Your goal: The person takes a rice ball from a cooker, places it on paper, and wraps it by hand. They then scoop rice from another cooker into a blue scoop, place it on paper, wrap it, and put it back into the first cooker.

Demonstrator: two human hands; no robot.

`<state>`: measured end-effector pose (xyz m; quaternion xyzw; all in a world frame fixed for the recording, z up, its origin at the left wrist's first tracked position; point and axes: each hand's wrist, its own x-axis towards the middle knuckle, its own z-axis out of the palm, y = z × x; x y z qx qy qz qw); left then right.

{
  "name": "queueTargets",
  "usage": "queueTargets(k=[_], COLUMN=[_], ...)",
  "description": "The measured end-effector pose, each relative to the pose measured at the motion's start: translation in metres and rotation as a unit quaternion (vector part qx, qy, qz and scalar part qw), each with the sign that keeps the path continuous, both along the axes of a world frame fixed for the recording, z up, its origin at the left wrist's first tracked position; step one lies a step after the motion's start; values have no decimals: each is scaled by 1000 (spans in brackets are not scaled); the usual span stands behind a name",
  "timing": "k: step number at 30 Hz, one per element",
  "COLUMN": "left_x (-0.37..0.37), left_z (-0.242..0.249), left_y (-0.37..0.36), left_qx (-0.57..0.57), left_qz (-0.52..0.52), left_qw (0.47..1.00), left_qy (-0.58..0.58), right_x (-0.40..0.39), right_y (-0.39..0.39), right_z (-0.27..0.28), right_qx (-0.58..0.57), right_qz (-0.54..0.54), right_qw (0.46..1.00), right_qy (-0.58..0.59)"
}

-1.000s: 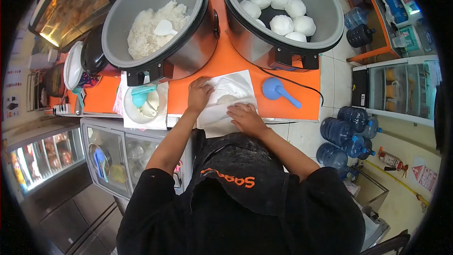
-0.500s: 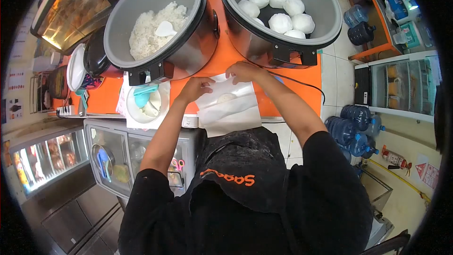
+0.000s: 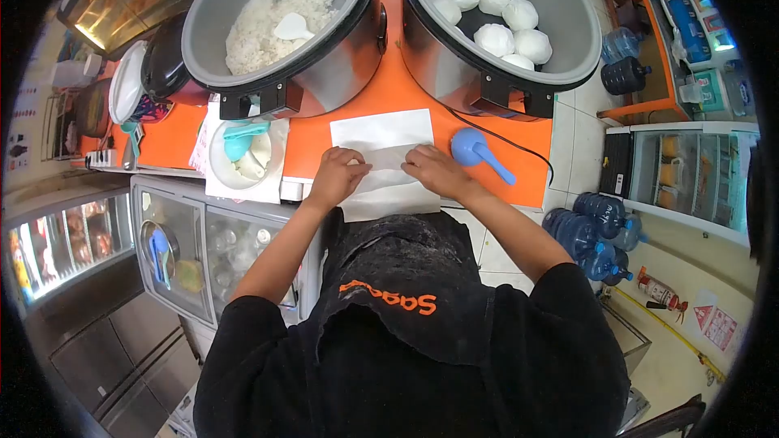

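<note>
On the orange table lies a sheet of white wrapping paper [image 3: 381, 126], with a translucent strip folded across its middle. At the left end of this fold my left hand [image 3: 339, 176] is closed, fingers pinching the paper. My right hand [image 3: 438, 170] pinches the right end in the same way. Whatever lies inside the fold is covered. Beyond the hands, a large cooker pot [image 3: 276, 89] holds loose white rice [image 3: 272, 40] with a white rice paddle [image 3: 292, 27] on it. A second pot [image 3: 454, 65] contains several round white wrapped bundles [image 3: 493, 39].
A blue scoop [image 3: 479, 154] lies right of the paper, beside a black cable [image 3: 519, 142]. To the left stands a white bowl [image 3: 219, 166] with turquoise utensils. Blue water bottles [image 3: 588, 235] stand on the floor at right; a glass-fronted cabinet [image 3: 235, 251] is below left.
Both hands have come down from the paper's far edge to its middle, folding the inner sheet over the pale mound. The blue scoop, hidden earlier by the right arm, now shows.
</note>
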<state>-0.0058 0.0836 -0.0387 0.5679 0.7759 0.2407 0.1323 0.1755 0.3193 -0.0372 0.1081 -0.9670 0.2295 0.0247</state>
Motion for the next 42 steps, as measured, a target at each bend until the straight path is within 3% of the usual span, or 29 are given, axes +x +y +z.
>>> queueTargets(k=[8, 11, 15, 20, 23, 26, 29, 31, 33, 35, 38, 41, 42], left_x=[19, 28, 46, 58, 55, 44, 33, 27, 24, 21, 31, 37, 35], left_z=[-23, -46, -28, -50, -57, -77, -51, -39, -43, -64, -58, -71, -68], left_y=[-10, -17, -19, -24, -25, -33, -14, 2, 4, -4, -9, -14, -11], left_qx=[44, 62, 46, 35, 37, 30, -91, -139, -128, -59, -57, -4, -5], left_qz=[-18, 11, 46, 96, 100, 83, 115, 180, 181, 117, 105, 116, 117], left_qw=[999, 998, 998, 995, 994, 996, 988, 968, 971, 991, 993, 993, 993], left_qy=[17, -7, -7, -16, -33, 7, -54, -106, -93, -16, 18, 23, 4], right_x=[17, 20, 27, 34, 34, 26, -1, -7, -6, -3, 13, 11, 8], right_y=[-10, -16, -31, -35, -31, -30, -33, -26, -23, -24, -32, -37, -36], right_z=[-22, -39, -53, -72, -82, -85, -36, -55, -69, -73, -76, -78, -80], right_qx=[-15, -1, -39, -14, -32, -46, -165, -185, -169, -116, -88, -195, -186], right_qz=[-42, -71, -115, -138, -132, -170, -309, -292, -270, -243, -225, -306, -294], right_qw=[999, 996, 991, 984, 986, 983, 911, 916, 932, 956, 968, 925, 933], right_qy=[0, 52, 48, 113, 91, -59, -218, -204, -171, -120, -63, -110, -95])
